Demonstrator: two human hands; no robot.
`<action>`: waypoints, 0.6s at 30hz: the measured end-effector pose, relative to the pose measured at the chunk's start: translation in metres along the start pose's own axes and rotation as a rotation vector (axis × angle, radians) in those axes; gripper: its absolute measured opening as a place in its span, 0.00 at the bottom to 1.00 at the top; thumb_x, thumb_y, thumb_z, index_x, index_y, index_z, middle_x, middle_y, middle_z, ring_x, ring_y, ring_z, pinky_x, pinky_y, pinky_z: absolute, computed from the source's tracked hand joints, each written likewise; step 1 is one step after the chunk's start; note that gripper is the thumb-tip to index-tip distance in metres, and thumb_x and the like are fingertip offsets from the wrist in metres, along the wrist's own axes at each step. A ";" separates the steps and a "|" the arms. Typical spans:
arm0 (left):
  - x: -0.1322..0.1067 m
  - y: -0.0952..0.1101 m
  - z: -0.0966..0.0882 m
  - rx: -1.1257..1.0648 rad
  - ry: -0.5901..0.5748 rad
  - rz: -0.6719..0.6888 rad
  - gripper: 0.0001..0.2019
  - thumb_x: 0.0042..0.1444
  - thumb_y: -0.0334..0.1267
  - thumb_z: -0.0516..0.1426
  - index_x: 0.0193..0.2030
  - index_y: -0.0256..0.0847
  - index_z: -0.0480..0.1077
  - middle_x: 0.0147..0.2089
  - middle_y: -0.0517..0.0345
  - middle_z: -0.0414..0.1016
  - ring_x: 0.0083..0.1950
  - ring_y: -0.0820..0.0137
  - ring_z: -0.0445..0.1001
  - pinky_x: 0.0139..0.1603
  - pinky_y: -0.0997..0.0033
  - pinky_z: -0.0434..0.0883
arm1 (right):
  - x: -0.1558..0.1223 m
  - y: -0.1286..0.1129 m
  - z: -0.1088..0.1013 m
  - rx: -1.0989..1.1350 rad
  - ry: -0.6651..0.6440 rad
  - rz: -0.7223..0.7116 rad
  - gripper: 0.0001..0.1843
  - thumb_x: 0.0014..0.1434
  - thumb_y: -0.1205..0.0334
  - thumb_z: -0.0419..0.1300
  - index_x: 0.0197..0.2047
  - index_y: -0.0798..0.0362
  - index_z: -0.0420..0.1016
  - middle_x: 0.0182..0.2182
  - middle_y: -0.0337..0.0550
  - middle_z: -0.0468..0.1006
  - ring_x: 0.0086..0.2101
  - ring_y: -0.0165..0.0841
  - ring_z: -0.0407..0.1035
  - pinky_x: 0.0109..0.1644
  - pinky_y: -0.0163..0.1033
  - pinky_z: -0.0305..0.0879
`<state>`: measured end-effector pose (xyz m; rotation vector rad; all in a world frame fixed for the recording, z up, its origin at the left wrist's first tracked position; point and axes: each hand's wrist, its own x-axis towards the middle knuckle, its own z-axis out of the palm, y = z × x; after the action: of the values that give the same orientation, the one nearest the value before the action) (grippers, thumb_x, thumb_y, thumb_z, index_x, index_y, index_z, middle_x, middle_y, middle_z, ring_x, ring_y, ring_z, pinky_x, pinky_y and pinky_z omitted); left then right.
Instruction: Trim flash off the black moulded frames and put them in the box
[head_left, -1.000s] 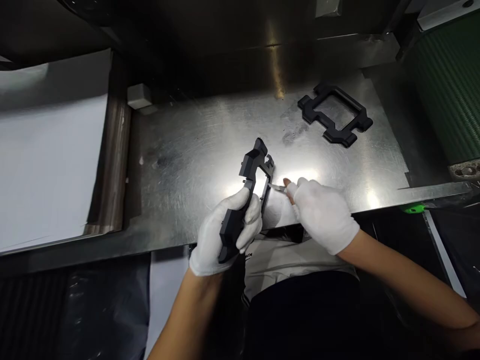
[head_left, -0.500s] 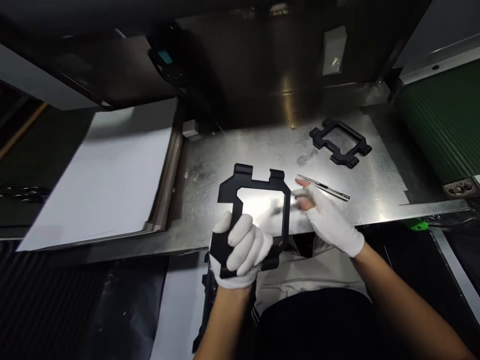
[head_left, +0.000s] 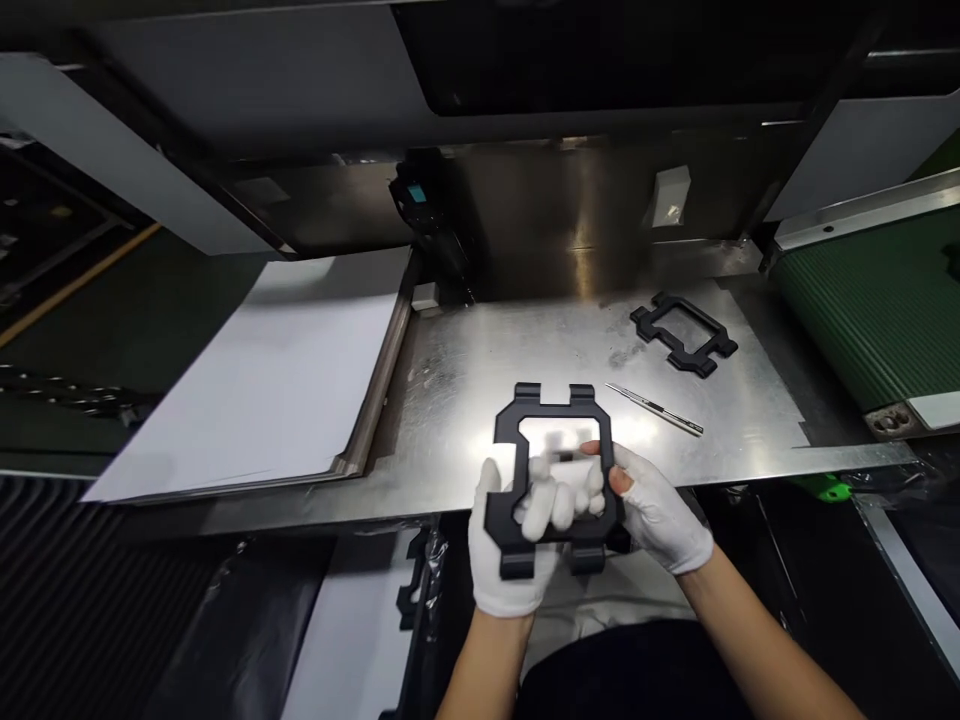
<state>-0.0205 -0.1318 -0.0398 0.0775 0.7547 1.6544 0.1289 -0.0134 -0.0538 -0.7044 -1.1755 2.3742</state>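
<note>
A black plastic frame (head_left: 517, 425), with tabs on its top and bottom edges, is held up over the front of the metal bench. My left hand (head_left: 510, 560), in a white glove, grips its lower left part, fingers curled through the opening. On the right side, my right hand (head_left: 660, 510) pinches the frame's edge; its glove leaves the thumb and a fingertip bare. Just beyond that hand a slim silver utility knife (head_left: 656, 408) lies on the bench. Farther back on the right, a second black frame (head_left: 694, 362) of like shape lies flat.
A stack of white sheets (head_left: 277, 370) covers the bench's left side, beside a small white block (head_left: 425, 296). The steel benchtop (head_left: 465, 400) ends in a front edge near my wrists. At right runs a green ribbed conveyor belt (head_left: 870, 300). Another black part (head_left: 411, 580) shows below the bench.
My right hand has come to the frame and now grips its right side. The frame is turned more upright and square to me. My view has tilted up and shifted left.
</note>
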 end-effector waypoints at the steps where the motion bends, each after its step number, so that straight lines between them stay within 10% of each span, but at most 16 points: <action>1: -0.004 0.001 -0.001 -0.004 0.009 -0.016 0.33 0.61 0.78 0.56 0.45 0.48 0.78 0.22 0.63 0.63 0.30 0.65 0.71 0.37 0.61 0.76 | -0.003 0.000 -0.001 -0.029 0.053 -0.008 0.40 0.62 0.29 0.70 0.62 0.51 0.73 0.37 0.42 0.77 0.35 0.36 0.72 0.47 0.43 0.73; 4: -0.023 -0.002 -0.010 -0.041 0.019 0.001 0.28 0.56 0.67 0.68 0.53 0.48 0.82 0.33 0.56 0.71 0.37 0.62 0.75 0.42 0.57 0.77 | -0.015 0.000 -0.002 -0.283 0.049 0.084 0.32 0.67 0.30 0.64 0.56 0.50 0.75 0.36 0.43 0.79 0.35 0.37 0.73 0.44 0.44 0.71; 8: -0.052 -0.009 -0.032 -0.034 -0.021 0.106 0.09 0.58 0.41 0.67 0.43 0.44 0.85 0.24 0.65 0.55 0.25 0.72 0.61 0.48 0.55 0.74 | -0.025 -0.005 -0.015 -1.073 0.038 0.293 0.27 0.73 0.39 0.54 0.32 0.51 0.74 0.26 0.43 0.77 0.29 0.37 0.70 0.39 0.41 0.63; 12: -0.064 0.001 -0.046 -0.175 -0.085 0.151 0.12 0.57 0.36 0.63 0.46 0.40 0.85 0.23 0.69 0.48 0.21 0.77 0.49 0.42 0.61 0.70 | 0.009 -0.028 -0.051 -1.484 0.493 -0.064 0.21 0.75 0.48 0.50 0.48 0.50 0.80 0.40 0.48 0.83 0.39 0.42 0.74 0.45 0.44 0.64; 18: -0.060 0.013 -0.044 -0.250 -0.116 0.195 0.14 0.52 0.32 0.63 0.45 0.36 0.84 0.23 0.69 0.52 0.21 0.77 0.53 0.45 0.62 0.71 | 0.111 -0.051 -0.091 -1.787 0.428 -0.182 0.17 0.73 0.59 0.52 0.52 0.59 0.78 0.49 0.58 0.80 0.48 0.44 0.72 0.53 0.45 0.62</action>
<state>-0.0371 -0.2051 -0.0469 0.0714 0.4591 1.9008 0.1014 0.1322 -0.0885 -1.2910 -2.6832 0.3775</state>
